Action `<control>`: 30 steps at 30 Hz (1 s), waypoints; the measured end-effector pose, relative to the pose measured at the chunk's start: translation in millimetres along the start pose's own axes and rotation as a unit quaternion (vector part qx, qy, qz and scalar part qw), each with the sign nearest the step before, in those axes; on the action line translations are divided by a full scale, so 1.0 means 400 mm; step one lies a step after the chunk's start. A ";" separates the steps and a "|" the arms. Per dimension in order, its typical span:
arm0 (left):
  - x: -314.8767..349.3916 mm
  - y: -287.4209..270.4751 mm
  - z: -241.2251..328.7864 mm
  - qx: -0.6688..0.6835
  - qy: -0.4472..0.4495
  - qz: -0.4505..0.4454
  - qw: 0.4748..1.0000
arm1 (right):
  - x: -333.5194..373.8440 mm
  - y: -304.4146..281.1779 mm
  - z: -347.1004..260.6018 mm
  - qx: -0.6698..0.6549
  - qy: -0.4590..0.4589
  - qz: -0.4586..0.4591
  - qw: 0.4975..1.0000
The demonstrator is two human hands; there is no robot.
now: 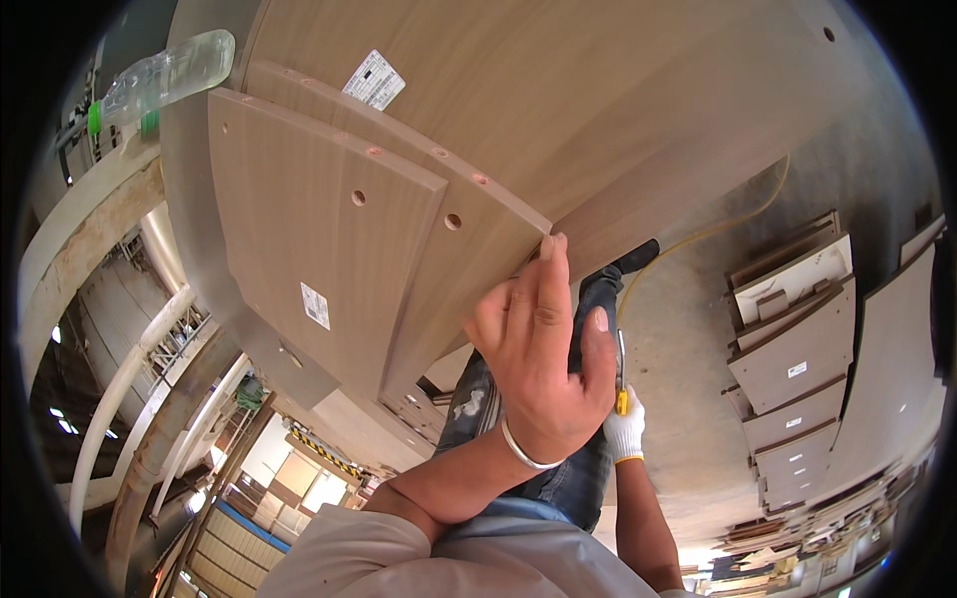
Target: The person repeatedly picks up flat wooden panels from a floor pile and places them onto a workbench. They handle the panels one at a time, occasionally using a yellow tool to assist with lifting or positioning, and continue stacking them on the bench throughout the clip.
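Broad brown panel (pixel 638 90): fills the upper middle of the view; a round hole shows near its far right corner; two smaller panels lie on it.
Panel stack (pixel 793 364): brown boards, several with white labels, on the floor (pixel 688 339) at the right, well apart from the hands.
Rear panel (pixel 449 279): lies partly under the front one, its near corner at the left fingertips; one round hole in its face, reddish spots along its edge.
Front panel (pixel 299 219): overlaps the rear panel, left of the left hand; it bears a round hole and a white label (pixel 315 306).
Yellow hose (pixel 755 212): curves over the floor beyond the dark shoe (pixel 638 256).
Clear bottle (pixel 169 78): on its side at the upper left; green cap pointing left.
Left hand (pixel 546 349): bare, a bracelet (pixel 528 453) at the wrist; fingers extended side by side, thumb apart; fingertips at the rear panel's corner, whether pressing cannot be told.
Right hand (pixel 625 429): in a white glove, low beside the leg; closed around the tool's handle.
Yellow-handled tool (pixel 623 401): in the right hand, metal shaft pointing up the view; its tip is too small to tell.
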State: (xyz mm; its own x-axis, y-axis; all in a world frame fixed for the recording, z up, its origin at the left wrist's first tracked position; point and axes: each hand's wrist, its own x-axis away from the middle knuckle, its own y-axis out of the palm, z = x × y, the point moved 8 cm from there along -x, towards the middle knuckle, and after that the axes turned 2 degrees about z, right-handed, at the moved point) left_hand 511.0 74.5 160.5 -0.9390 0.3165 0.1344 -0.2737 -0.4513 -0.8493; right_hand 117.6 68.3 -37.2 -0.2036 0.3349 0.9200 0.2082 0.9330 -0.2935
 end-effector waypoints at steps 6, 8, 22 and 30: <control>0.003 0.006 0.008 -0.004 -0.012 0.002 1.000 | -0.013 -0.013 -0.002 -0.041 0.014 -0.023 0.999; 0.002 0.007 0.010 0.000 -0.020 -0.002 1.000 | -0.014 -0.014 -0.008 0.002 0.018 -0.018 1.000; -0.016 -0.005 0.000 0.078 -0.008 -0.039 0.996 | -0.033 0.011 0.047 -0.041 0.003 -0.009 0.999; -0.007 0.010 -0.028 0.163 0.003 -0.058 0.985 | -0.039 0.041 0.055 0.023 -0.015 -0.022 0.999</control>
State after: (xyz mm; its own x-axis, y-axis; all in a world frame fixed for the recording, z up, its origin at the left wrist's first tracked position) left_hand 514.8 81.1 151.2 -0.8963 0.3864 0.2174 -0.4327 -0.6550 -0.6195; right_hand 103.3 81.0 -62.1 -0.2404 0.2959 0.9245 0.1540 0.9520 -0.2647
